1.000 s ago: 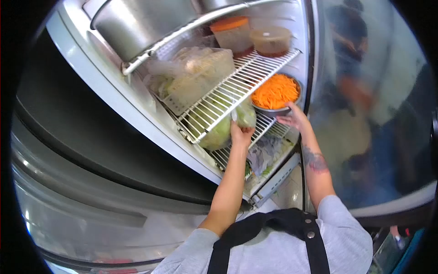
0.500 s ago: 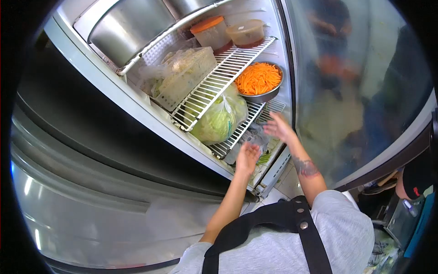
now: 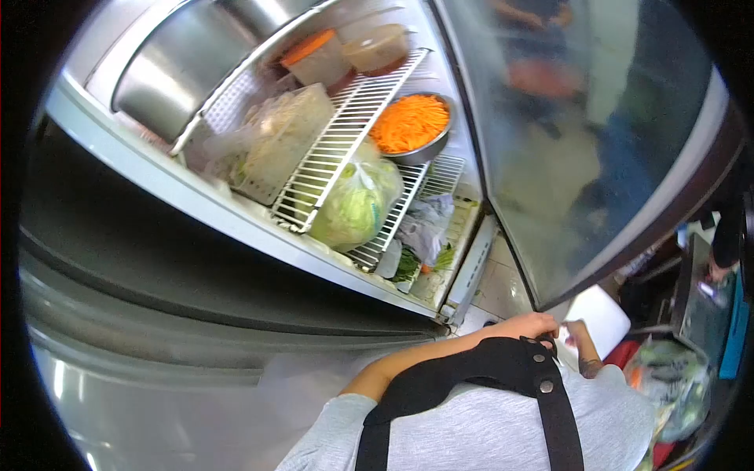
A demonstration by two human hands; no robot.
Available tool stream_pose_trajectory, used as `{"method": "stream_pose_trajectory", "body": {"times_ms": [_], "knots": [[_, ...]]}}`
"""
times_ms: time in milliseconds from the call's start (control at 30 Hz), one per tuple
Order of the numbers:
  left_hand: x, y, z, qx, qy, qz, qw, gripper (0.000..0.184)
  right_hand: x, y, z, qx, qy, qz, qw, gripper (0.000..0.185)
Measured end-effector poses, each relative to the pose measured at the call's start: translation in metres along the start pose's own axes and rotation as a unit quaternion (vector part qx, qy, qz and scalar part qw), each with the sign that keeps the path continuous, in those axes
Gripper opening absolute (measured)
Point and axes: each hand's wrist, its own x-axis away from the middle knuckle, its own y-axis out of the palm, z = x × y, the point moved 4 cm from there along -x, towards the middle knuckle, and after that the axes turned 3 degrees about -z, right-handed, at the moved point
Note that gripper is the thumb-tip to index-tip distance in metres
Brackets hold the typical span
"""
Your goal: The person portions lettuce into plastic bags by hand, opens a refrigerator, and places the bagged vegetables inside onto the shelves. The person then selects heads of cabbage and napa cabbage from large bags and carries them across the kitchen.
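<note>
My left hand point(image 3: 536, 325) is near my chest by the black strap point(image 3: 503, 363), its fingers curled; whether it holds anything is hidden. Beyond it, on the right, my right hand point(image 3: 578, 336) is partly covered and too small to read clearly. Both are outside the open fridge. Inside, a metal bowl point(image 3: 428, 151) of orange shreds point(image 3: 410, 123) stands near the right wall. A plastic bag with a green cabbage-like vegetable point(image 3: 357, 208) rests to its left, partly under the upper wire shelf point(image 3: 345, 133).
A clear basket point(image 3: 294, 133) and two tubs, one orange-lidded point(image 3: 314, 61), stand on the upper shelf. The glass door point(image 3: 581, 157) is open at right. Behind my right arm are a white surface point(image 3: 603, 318) and a bag of vegetables point(image 3: 671, 385). Another person's hand point(image 3: 716, 272) shows far right.
Both my hands have left the fridge shelves and moved down and right, to my chest. My left hand let go of the vegetable bag. The view has shifted right.
</note>
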Motion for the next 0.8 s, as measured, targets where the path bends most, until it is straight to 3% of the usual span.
{"method": "stream_pose_trajectory", "body": {"times_ms": [33, 67, 100, 133, 167, 200, 300, 500, 600, 667, 700, 767, 800], "knots": [[-0.003, 0.005, 0.0, 0.013, -0.011, -0.032, 0.999, 0.024, 0.003, -0.011, 0.003, -0.119, -0.068, 0.123, 0.983, 0.071], [-0.004, 0.008, 0.005, 0.01, -0.005, -0.038, 0.999, 0.025, 0.1, -0.029, -0.041, -0.124, -0.171, 0.119, 0.97, 0.094], [-0.006, 0.01, 0.011, -0.004, 0.016, -0.049, 0.999, 0.025, 0.093, -0.025, -0.05, -0.184, -0.352, 0.101, 0.912, 0.094], [-0.008, 0.014, 0.016, -0.017, 0.037, -0.059, 0.997, 0.025, 0.035, -0.012, -0.049, 0.077, -0.511, 0.289, 0.806, 0.091], [-0.011, 0.019, 0.02, -0.03, 0.058, -0.068, 0.996, 0.025, 0.019, 0.012, -0.053, -0.04, -0.429, 0.185, 0.883, 0.082], [-0.013, 0.026, 0.02, -0.056, 0.066, -0.071, 0.994, 0.024, 0.096, 0.002, -0.085, -0.076, -0.326, 0.114, 0.935, 0.074], [-0.017, 0.032, 0.031, -0.063, 0.12, -0.016, 0.991, 0.025, 0.129, 0.034, -0.11, -0.044, -0.36, 0.057, 0.93, 0.071], [0.001, 0.054, 0.0, -0.216, 0.027, 0.061, 0.974, 0.03, 0.155, 0.098, -0.083, 0.016, -0.447, -0.003, 0.895, 0.065], [0.026, 0.075, -0.048, -0.479, -0.019, 0.039, 0.877, 0.027, 0.161, 0.133, -0.045, 0.033, -0.5, -0.01, 0.865, 0.061], [0.049, 0.086, -0.087, -0.567, -0.096, 0.032, 0.818, 0.03, 0.169, 0.156, -0.014, 0.049, -0.522, -0.009, 0.851, 0.059], [0.06, 0.089, -0.096, -0.607, -0.133, 0.027, 0.783, 0.032, 0.187, 0.156, 0.002, 0.074, -0.481, -0.042, 0.872, 0.059], [0.083, 0.083, -0.102, -0.65, -0.273, -0.088, 0.704, 0.04, 0.227, 0.155, 0.035, 0.124, -0.393, -0.104, 0.905, 0.057], [0.1, 0.079, -0.107, -0.687, -0.316, -0.126, 0.642, 0.042, 0.193, 0.173, 0.074, 0.138, -0.415, -0.061, 0.897, 0.054]]}}
